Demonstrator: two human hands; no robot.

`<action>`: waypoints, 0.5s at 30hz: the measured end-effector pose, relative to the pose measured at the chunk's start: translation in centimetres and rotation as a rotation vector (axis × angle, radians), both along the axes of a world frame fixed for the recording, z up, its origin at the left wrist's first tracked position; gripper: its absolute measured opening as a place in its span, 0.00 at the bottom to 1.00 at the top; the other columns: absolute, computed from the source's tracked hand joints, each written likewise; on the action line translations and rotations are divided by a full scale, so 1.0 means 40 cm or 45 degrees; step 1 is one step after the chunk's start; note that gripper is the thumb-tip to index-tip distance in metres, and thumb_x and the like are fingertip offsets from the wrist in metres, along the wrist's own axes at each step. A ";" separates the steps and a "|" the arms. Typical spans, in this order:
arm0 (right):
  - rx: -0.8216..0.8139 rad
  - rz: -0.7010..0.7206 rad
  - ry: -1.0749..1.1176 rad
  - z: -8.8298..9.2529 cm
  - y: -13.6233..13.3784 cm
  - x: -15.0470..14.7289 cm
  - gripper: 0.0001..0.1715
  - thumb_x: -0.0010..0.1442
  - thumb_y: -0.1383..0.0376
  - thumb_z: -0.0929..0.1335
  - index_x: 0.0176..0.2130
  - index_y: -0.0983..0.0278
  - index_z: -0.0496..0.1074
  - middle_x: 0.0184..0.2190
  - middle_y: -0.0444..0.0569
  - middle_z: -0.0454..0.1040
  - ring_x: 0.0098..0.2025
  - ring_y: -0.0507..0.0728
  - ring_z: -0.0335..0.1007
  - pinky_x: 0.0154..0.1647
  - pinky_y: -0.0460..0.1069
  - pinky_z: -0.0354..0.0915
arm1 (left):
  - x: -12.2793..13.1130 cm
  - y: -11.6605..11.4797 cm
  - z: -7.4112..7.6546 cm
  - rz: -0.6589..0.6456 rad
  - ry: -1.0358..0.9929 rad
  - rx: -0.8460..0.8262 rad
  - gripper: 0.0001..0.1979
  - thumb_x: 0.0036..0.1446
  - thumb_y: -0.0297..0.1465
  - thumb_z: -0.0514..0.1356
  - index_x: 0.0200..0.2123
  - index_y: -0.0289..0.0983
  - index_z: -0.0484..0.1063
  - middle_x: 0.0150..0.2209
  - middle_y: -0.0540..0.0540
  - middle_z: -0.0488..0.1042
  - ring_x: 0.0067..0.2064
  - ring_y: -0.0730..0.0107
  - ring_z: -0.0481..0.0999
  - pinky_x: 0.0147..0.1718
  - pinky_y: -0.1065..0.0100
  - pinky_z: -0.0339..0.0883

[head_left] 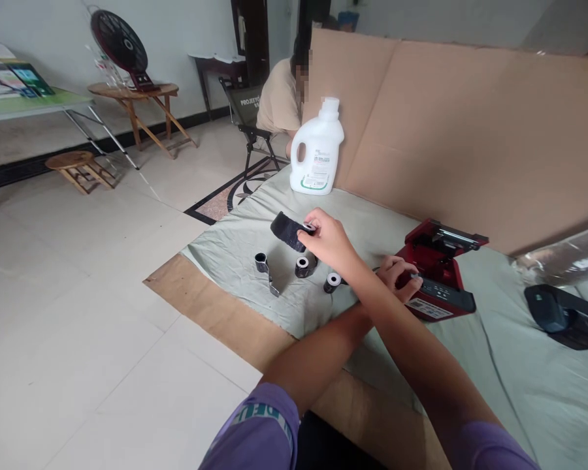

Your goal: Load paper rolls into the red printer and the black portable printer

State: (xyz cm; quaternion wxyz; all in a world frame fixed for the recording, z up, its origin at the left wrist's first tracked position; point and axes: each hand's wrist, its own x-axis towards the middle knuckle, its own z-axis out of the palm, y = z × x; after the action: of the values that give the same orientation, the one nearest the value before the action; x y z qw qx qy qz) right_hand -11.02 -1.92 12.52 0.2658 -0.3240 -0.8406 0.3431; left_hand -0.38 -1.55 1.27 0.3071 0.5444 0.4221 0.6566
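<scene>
My arms are crossed over a pale green cloth [235, 251]. My right hand [329, 240] reaches left and pinches a black roll [287, 230] with a small white-cored end, held just above the cloth. Below it stand three small black rolls: one [261, 262] with a loose strip, one [302, 266] in the middle, and one [332, 282] nearest my wrist. My left hand [398, 274] lies to the right, its fingers curled on the front edge of a red label printer [438, 271] whose lid is open.
A white jug [318, 147] stands at the cloth's far end against a tall cardboard wall [470, 137]. A black device [563, 316] lies at the right. A person sits on a folding chair [247, 117] behind. A fan [120, 46], tables and a stool stand at far left.
</scene>
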 end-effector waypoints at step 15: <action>0.501 0.130 -0.334 -0.058 -0.049 -0.131 0.28 0.66 0.62 0.67 0.63 0.64 0.62 0.54 0.60 0.74 0.58 0.69 0.65 0.52 0.59 0.66 | 0.001 0.001 0.005 0.054 0.010 0.081 0.05 0.61 0.32 0.63 0.39 0.38 0.74 0.45 0.43 0.69 0.45 0.65 0.74 0.47 0.65 0.73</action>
State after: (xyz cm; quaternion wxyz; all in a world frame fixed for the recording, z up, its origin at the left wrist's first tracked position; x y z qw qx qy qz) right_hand -16.26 -3.89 10.19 0.1947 -0.2648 -0.9339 0.1409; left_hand -0.33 -1.53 1.48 0.2741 0.5473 0.4136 0.6740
